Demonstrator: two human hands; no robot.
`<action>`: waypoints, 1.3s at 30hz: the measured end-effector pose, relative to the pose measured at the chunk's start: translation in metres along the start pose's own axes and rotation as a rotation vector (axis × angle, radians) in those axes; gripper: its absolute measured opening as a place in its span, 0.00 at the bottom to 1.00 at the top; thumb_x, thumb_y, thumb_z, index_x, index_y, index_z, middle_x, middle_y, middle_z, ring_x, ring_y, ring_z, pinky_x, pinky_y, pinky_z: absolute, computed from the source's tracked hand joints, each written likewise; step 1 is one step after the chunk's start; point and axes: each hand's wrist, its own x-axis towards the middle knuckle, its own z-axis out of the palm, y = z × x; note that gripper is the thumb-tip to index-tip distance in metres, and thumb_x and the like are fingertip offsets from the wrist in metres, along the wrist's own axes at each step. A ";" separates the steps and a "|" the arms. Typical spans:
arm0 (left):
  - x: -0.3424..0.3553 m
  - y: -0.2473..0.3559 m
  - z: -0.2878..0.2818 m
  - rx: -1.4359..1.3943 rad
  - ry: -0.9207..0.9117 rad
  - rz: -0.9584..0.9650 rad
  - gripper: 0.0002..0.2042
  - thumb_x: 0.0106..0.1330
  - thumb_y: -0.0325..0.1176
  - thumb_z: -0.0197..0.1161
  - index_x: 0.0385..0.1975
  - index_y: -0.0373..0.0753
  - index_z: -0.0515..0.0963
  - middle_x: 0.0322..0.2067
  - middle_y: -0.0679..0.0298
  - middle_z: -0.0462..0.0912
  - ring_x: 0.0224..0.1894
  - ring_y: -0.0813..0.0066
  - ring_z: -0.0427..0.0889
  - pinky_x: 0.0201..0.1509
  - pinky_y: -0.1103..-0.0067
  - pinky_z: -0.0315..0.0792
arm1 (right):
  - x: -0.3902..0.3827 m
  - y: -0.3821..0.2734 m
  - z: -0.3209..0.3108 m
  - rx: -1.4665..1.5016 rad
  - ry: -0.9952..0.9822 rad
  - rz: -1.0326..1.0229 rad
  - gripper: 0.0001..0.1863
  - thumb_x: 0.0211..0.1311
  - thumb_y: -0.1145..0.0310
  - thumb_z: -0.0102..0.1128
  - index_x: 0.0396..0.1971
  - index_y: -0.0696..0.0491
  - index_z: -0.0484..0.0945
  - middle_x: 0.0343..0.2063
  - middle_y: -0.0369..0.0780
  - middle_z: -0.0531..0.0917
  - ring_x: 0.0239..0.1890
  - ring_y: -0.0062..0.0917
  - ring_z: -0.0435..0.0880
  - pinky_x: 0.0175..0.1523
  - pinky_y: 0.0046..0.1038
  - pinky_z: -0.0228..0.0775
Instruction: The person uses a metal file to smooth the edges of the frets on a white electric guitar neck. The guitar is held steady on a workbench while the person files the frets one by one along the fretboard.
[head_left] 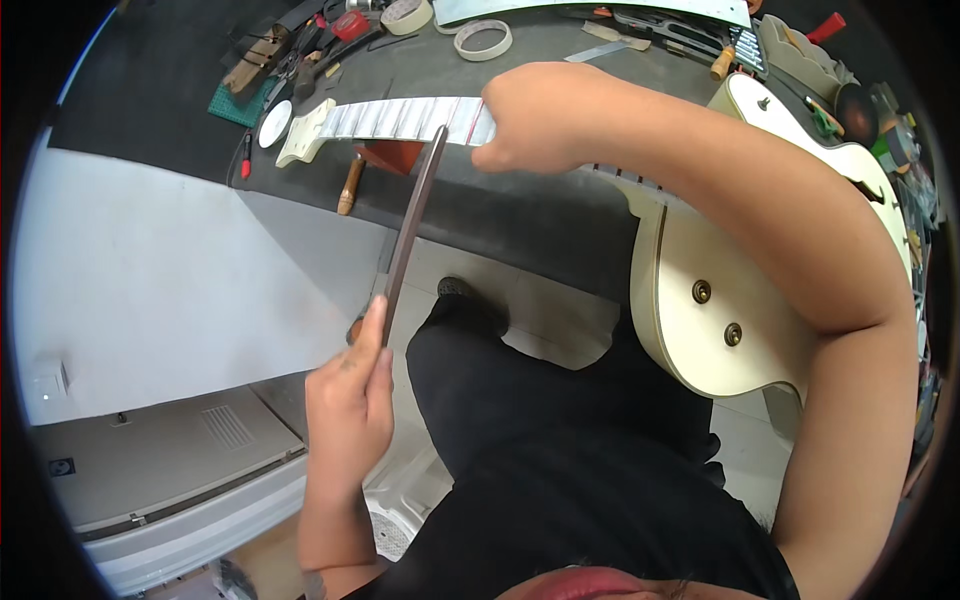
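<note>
A cream electric guitar body lies on the dark workbench, its neck covered in pale masking tape and ending in a cream headstock. My right hand is closed on the neck near the body. My left hand grips the near end of a long, flat brown bar. The bar's far end reaches up to the taped neck.
Tape rolls, a wooden-handled tool, a red block, a green mat and many hand tools crowd the bench's back. A pale machine casing stands low on the left. My dark trousers fill the lower middle.
</note>
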 end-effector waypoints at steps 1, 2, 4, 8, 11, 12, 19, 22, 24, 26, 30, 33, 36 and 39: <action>0.000 0.000 -0.002 -0.009 0.024 0.043 0.30 0.75 0.20 0.64 0.78 0.45 0.77 0.32 0.38 0.83 0.32 0.40 0.87 0.40 0.67 0.79 | -0.001 -0.001 0.003 0.002 -0.003 0.003 0.31 0.66 0.46 0.66 0.48 0.64 0.89 0.39 0.56 0.92 0.46 0.49 0.93 0.55 0.48 0.85; 0.000 0.002 -0.004 -0.020 0.048 0.086 0.30 0.75 0.19 0.63 0.77 0.45 0.77 0.30 0.38 0.81 0.31 0.39 0.85 0.37 0.66 0.78 | -0.002 -0.002 0.006 0.004 -0.005 0.007 0.31 0.66 0.46 0.66 0.47 0.64 0.89 0.39 0.56 0.92 0.45 0.49 0.93 0.54 0.48 0.85; 0.055 0.029 0.003 0.035 0.055 0.030 0.27 0.76 0.21 0.63 0.75 0.46 0.80 0.33 0.38 0.83 0.33 0.36 0.85 0.40 0.65 0.79 | 0.001 0.008 0.001 -0.038 0.031 -0.004 0.30 0.66 0.47 0.66 0.46 0.64 0.89 0.38 0.55 0.92 0.44 0.49 0.93 0.54 0.48 0.85; 0.136 0.028 0.004 0.051 0.178 0.231 0.23 0.78 0.27 0.64 0.72 0.45 0.82 0.31 0.39 0.84 0.37 0.34 0.83 0.44 0.64 0.79 | 0.002 -0.011 -0.006 -0.009 -0.003 -0.035 0.29 0.65 0.47 0.65 0.46 0.63 0.90 0.37 0.55 0.92 0.43 0.48 0.93 0.53 0.47 0.85; 0.110 0.035 0.002 0.086 0.079 0.103 0.25 0.77 0.24 0.63 0.73 0.45 0.81 0.32 0.40 0.85 0.37 0.37 0.85 0.45 0.66 0.80 | 0.007 0.004 0.001 -0.024 0.021 -0.023 0.29 0.65 0.48 0.65 0.46 0.62 0.90 0.37 0.55 0.92 0.43 0.48 0.93 0.53 0.47 0.85; 0.085 0.034 0.001 0.106 0.039 0.059 0.26 0.76 0.23 0.63 0.74 0.45 0.81 0.33 0.41 0.87 0.37 0.38 0.86 0.45 0.67 0.80 | 0.004 0.008 0.000 -0.018 0.031 -0.013 0.29 0.64 0.48 0.65 0.46 0.62 0.90 0.37 0.55 0.92 0.43 0.48 0.93 0.53 0.47 0.85; 0.032 0.011 0.013 -0.043 0.122 0.082 0.28 0.74 0.19 0.63 0.74 0.43 0.81 0.35 0.43 0.87 0.35 0.41 0.87 0.45 0.70 0.81 | 0.002 0.001 0.005 -0.033 0.066 -0.008 0.27 0.64 0.50 0.65 0.43 0.62 0.90 0.37 0.56 0.92 0.43 0.49 0.93 0.53 0.47 0.85; 0.121 0.026 0.007 -0.012 0.132 0.165 0.23 0.78 0.25 0.63 0.71 0.44 0.83 0.37 0.42 0.88 0.37 0.37 0.86 0.44 0.69 0.80 | 0.009 0.001 0.003 -0.018 0.067 -0.044 0.27 0.64 0.49 0.65 0.41 0.63 0.90 0.35 0.56 0.91 0.41 0.49 0.93 0.52 0.47 0.84; 0.142 0.018 0.015 -0.021 0.185 0.278 0.22 0.79 0.27 0.62 0.71 0.45 0.83 0.37 0.41 0.88 0.40 0.36 0.86 0.45 0.68 0.80 | 0.006 -0.001 0.004 0.005 0.082 -0.056 0.28 0.63 0.49 0.66 0.39 0.64 0.89 0.33 0.55 0.90 0.40 0.49 0.92 0.51 0.47 0.84; 0.139 0.019 0.013 -0.012 0.178 0.255 0.22 0.80 0.28 0.62 0.71 0.46 0.82 0.38 0.41 0.88 0.42 0.36 0.85 0.46 0.66 0.80 | 0.004 -0.008 0.001 -0.013 0.069 -0.047 0.28 0.63 0.49 0.66 0.39 0.64 0.89 0.33 0.55 0.90 0.40 0.49 0.92 0.51 0.47 0.84; 0.038 0.001 0.021 -0.100 0.041 0.040 0.25 0.79 0.22 0.60 0.76 0.42 0.78 0.40 0.40 0.88 0.45 0.40 0.90 0.53 0.70 0.81 | 0.003 0.010 0.007 -0.012 0.101 -0.017 0.27 0.63 0.50 0.65 0.40 0.63 0.89 0.32 0.54 0.90 0.39 0.47 0.93 0.50 0.46 0.84; 0.002 -0.008 0.026 -0.124 0.059 -0.015 0.26 0.79 0.20 0.59 0.77 0.40 0.77 0.39 0.40 0.87 0.40 0.44 0.89 0.54 0.73 0.82 | 0.008 0.005 0.011 -0.036 0.121 -0.038 0.26 0.63 0.50 0.65 0.39 0.63 0.89 0.32 0.53 0.91 0.40 0.46 0.93 0.49 0.46 0.85; 0.069 0.025 0.007 -0.138 0.018 -0.006 0.24 0.81 0.24 0.60 0.76 0.40 0.77 0.36 0.41 0.85 0.34 0.47 0.82 0.52 0.72 0.81 | 0.002 0.003 0.004 -0.013 0.067 -0.010 0.26 0.63 0.50 0.65 0.38 0.62 0.89 0.32 0.53 0.91 0.39 0.47 0.93 0.49 0.47 0.84; 0.151 0.042 0.009 -0.172 0.002 0.032 0.23 0.82 0.29 0.61 0.76 0.40 0.77 0.31 0.42 0.81 0.31 0.47 0.77 0.45 0.73 0.77 | 0.008 0.000 0.003 0.033 0.020 -0.036 0.26 0.63 0.49 0.65 0.38 0.62 0.89 0.31 0.53 0.90 0.37 0.47 0.92 0.48 0.47 0.84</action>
